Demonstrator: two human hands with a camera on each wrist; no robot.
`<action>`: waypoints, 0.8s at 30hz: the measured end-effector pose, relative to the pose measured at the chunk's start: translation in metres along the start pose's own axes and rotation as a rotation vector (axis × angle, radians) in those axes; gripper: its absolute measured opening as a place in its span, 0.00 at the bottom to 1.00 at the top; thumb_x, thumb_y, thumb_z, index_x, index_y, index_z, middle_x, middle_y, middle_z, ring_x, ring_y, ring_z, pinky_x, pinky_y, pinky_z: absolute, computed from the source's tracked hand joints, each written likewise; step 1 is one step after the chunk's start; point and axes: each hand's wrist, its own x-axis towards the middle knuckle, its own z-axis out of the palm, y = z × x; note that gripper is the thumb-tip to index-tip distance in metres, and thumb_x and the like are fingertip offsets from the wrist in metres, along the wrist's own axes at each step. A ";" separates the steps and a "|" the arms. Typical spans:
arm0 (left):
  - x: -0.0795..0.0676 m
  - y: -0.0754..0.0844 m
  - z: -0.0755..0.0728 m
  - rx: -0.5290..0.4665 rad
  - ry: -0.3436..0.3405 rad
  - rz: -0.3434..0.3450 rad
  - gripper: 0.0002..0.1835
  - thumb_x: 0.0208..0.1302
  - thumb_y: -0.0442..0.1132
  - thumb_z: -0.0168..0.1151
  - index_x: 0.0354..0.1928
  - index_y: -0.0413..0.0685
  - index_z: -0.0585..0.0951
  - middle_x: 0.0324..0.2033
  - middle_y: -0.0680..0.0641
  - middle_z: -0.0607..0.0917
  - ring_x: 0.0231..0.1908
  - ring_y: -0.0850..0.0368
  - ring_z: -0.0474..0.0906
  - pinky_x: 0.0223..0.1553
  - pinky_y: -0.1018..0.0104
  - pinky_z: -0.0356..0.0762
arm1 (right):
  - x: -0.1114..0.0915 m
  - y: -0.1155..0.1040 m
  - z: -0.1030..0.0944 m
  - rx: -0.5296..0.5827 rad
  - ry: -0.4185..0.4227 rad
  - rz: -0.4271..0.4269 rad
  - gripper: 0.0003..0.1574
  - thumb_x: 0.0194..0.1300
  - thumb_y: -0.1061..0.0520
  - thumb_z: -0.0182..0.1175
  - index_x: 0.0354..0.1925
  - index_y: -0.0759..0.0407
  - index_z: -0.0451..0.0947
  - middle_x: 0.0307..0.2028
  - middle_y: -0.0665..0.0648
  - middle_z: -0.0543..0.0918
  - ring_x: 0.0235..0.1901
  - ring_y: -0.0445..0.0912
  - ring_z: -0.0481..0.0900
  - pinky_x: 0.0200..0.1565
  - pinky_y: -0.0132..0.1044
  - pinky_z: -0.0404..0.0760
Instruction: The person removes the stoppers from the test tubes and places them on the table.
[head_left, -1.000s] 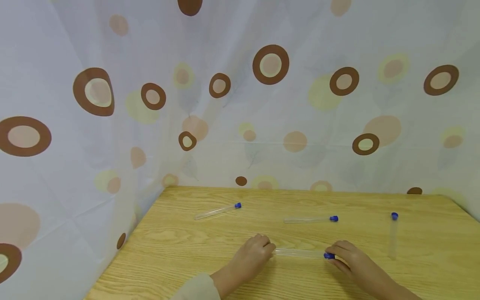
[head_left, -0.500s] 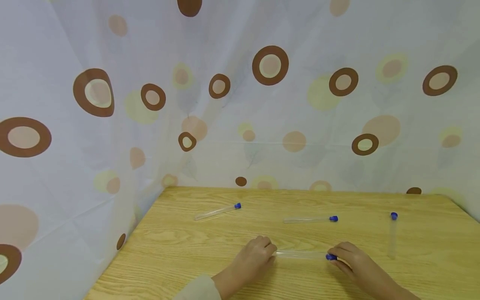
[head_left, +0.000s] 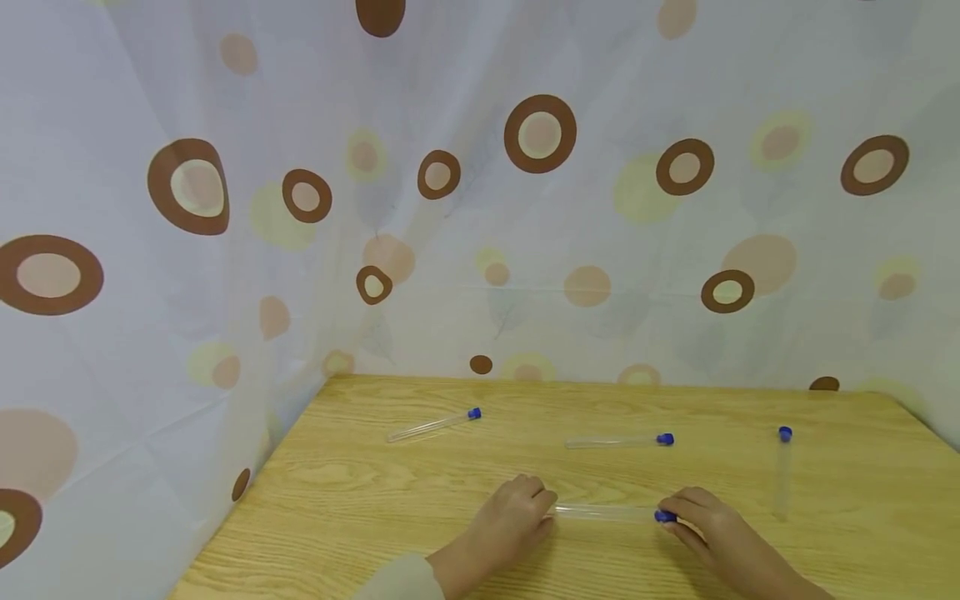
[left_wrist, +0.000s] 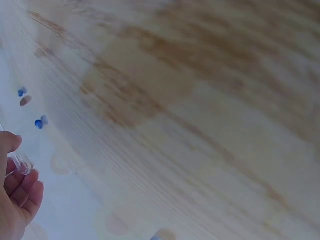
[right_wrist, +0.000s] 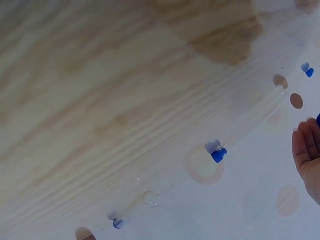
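A clear test tube (head_left: 603, 512) lies crosswise between my two hands, just over or on the wooden table. In the head view, my left hand (head_left: 510, 523) pinches its left end. The left wrist view shows the tube's rounded end (left_wrist: 23, 164) between the thumb and fingers of that hand (left_wrist: 17, 195). My right hand (head_left: 723, 537) grips the blue cap (head_left: 665, 517) at the other end with thumb and fingertips. At the edge of the right wrist view, only part of this hand (right_wrist: 310, 155) and a sliver of blue cap (right_wrist: 318, 119) show.
Three more blue-capped test tubes lie farther back: one at the left (head_left: 431, 427), one near the middle (head_left: 615, 442), and one at the right (head_left: 782, 479) pointing away. Behind the wooden table (head_left: 337, 500) hangs a white curtain (head_left: 450, 108) with brown rings.
Both hands and the test tube between them have shifted slightly to the right. Their hold looks the same, and the other tubes stay where they were.
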 end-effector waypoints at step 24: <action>0.002 0.001 -0.003 0.050 0.053 0.040 0.09 0.53 0.42 0.67 0.36 0.49 0.82 0.31 0.56 0.80 0.33 0.68 0.76 0.38 0.87 0.73 | -0.002 0.000 -0.004 -0.014 -0.052 0.064 0.15 0.48 0.65 0.68 0.37 0.59 0.79 0.31 0.46 0.76 0.32 0.32 0.72 0.27 0.22 0.76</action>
